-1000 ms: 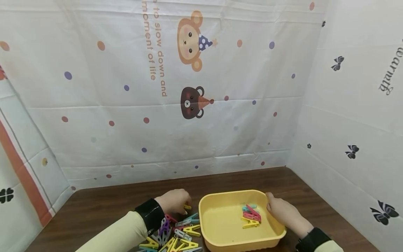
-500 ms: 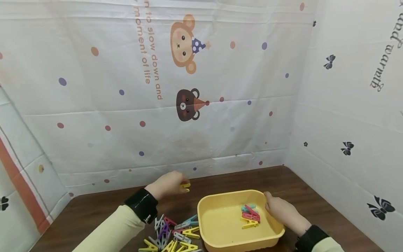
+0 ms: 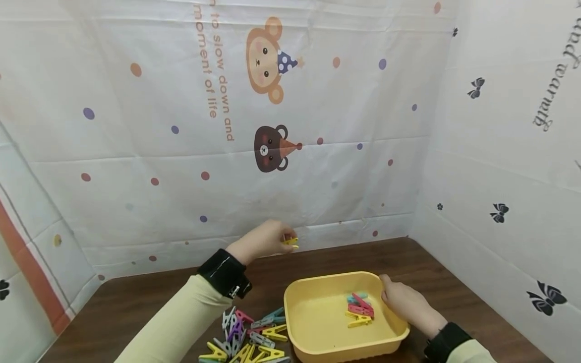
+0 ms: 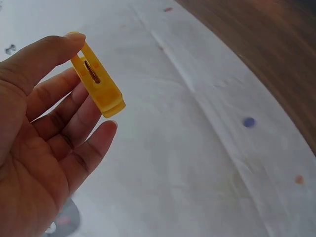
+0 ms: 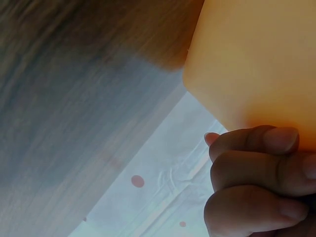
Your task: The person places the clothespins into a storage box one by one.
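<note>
My left hand is raised above the table, behind the yellow tray, and pinches a yellow clothespin between thumb and fingers. The left wrist view shows that yellow clothespin held at the fingertips. My right hand grips the tray's right rim, with its fingers curled against the tray's outer wall. Several pegs, pink, teal and yellow, lie inside the tray. A pile of coloured clothespins lies on the table left of the tray.
The dark wooden table is enclosed by printed white sheets at the back, left and right. The tray sits near the table's front edge.
My left hand has lifted from the pile with the yellow clothespin and moved up and to the right. My right hand has stayed on the tray's rim.
</note>
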